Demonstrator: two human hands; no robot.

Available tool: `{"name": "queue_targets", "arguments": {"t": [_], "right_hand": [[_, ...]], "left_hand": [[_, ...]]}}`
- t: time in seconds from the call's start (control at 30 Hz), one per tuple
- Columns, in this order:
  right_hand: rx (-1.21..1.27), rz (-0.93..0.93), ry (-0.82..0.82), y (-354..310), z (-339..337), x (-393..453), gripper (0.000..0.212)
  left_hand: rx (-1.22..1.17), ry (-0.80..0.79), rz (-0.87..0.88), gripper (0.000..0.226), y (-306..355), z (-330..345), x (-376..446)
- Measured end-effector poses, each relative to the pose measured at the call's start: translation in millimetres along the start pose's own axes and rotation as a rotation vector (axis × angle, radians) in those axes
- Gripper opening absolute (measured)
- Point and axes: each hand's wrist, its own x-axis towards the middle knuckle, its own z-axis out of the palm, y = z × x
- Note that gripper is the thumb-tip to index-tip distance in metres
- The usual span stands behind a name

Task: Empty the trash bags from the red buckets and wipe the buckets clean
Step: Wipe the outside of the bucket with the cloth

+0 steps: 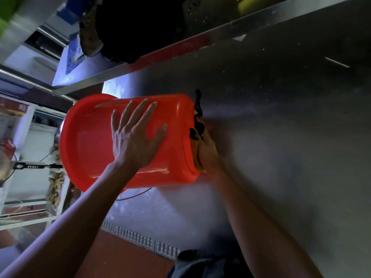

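Observation:
A red bucket [94,141] lies on its side on the steel table [281,127], its mouth towards the left. My left hand [136,135] lies flat on the bucket's wall with fingers spread. At the bucket's base, my right hand [207,151] grips a yellow and black cloth [197,127] and presses it against the bottom. Part of the cloth sticks up above the base. The bucket's inside is hidden from here.
A black bag-like mass [140,27] sits at the table's far edge. Along the near edge runs a perforated strip [140,237]. To the left stand white shelves [30,157] with cables. A thin wire handle [136,195] shows below the bucket.

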Motion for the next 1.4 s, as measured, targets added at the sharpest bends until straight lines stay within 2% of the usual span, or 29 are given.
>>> {"name": "queue_targets", "arguments": {"t": [0.13,0.27,0.37,0.47,0.63,0.77,0.9,1.03,1.2,1.33,1.4], "right_hand": [[-0.001,0.040,0.014,5,5,-11,0.062],[0.084,0.074,0.055,11,11,-23,0.076],[0.289,0.095,0.020,3,15,-41,0.048],[0.368,0.039,-0.006,-5,15,-54,0.045],[0.216,-0.103,0.024,-16,2,-63,0.035],[0.206,-0.198,0.045,-32,15,-74,0.042],[-0.092,-0.328,0.096,-37,26,-84,0.047],[-0.258,-0.363,0.148,-19,24,-89,0.050],[-0.298,-0.284,0.136,15,20,-98,0.057],[-0.162,-0.100,0.120,35,12,-98,0.036],[-0.142,-0.031,0.118,44,9,-96,0.033]], "left_hand": [[-0.002,0.011,0.002,0.072,1,0,-3],[0.010,-0.004,-0.007,0.071,0,0,-2],[0.002,-0.008,-0.005,0.070,-1,1,-2],[0.000,-0.013,-0.008,0.072,-1,1,-4],[-0.003,-0.015,0.000,0.073,-3,1,-5],[-0.008,-0.011,-0.006,0.073,-3,2,-7],[-0.014,-0.022,0.009,0.074,-5,1,-9],[-0.021,-0.034,-0.013,0.073,-4,1,-6],[-0.012,-0.034,-0.019,0.072,-3,1,-2],[-0.025,-0.021,0.001,0.072,-4,2,-4],[-0.021,-0.018,0.008,0.071,-5,2,-5]]}}
